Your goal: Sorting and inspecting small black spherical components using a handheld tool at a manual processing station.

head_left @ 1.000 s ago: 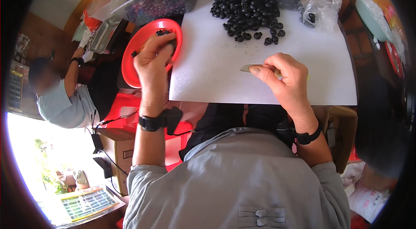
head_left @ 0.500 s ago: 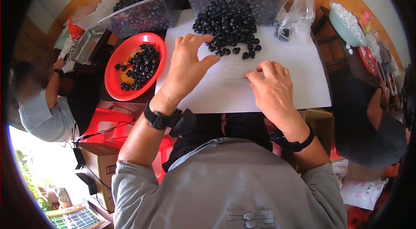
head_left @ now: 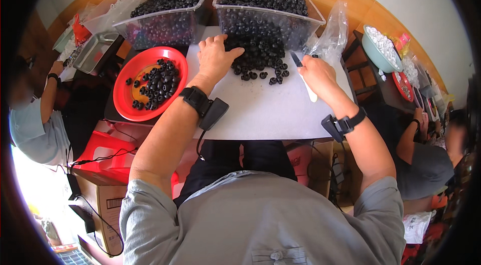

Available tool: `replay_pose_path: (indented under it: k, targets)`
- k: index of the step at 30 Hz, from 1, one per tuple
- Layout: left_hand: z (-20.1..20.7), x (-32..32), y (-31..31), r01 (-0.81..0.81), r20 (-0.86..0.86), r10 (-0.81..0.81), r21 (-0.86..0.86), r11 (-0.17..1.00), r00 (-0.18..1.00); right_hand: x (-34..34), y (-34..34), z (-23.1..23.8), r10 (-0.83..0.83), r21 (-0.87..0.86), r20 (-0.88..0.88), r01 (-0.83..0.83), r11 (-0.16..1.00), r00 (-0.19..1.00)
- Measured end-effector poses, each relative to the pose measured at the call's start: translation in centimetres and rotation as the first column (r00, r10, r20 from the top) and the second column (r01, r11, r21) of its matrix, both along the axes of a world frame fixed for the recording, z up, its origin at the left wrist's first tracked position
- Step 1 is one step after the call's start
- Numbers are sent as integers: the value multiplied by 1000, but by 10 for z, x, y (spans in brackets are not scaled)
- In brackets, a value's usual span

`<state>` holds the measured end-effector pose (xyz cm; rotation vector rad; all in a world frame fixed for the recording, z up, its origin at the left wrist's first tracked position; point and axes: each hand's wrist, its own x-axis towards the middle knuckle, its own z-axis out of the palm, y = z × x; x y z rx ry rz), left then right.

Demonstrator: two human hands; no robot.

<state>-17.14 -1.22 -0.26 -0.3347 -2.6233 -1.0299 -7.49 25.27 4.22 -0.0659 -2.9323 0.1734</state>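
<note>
Black round beads with holes lie heaped on a white board, spilling from the front of a clear plastic bin. My left hand is at the heap's left edge, thumb apart from the fingers. It is open, and nothing shows in it. Right of the heap, my right hand is closed round a small knife. The knife's dark blade points away from me and its pale handle comes out below the hand. The fingers' underside is hidden.
A red plastic bowl with more black beads stands left of the board. Another clear bin full of beads is behind it. A crumpled clear bag lies at the back right. Co-workers sit at both sides, and a green basin holds white pieces.
My right hand has moved away and right, toward the bag, and now holds the knife. My left hand stays by the heap, shifted slightly. A thin line under my right fingers no longer shows.
</note>
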Motion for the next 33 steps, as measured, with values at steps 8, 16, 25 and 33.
replay_pose_path:
  k: [8, 16, 25, 33]
  targets:
    - [-7, 11, 6, 60, 8, -60, -61, 996, 998, -30, -26, -9, -13, -27, 106, 16, 1000, 994]
    - [-4, 31, 24, 129, 27, -127, -67, 989, 992, -24, -52, -8, 5, -97, 137, 8, 995, 991]
    - [-2, 64, 35, 201, 85, -199, -16, 979, 976, -17, -50, -16, 72, -212, 35, -63, 975, 997]
    - [5, 85, -3, 354, 40, -368, 197, 914, 929, 45, -25, 12, 73, -250, -341, -165, 954, 937]
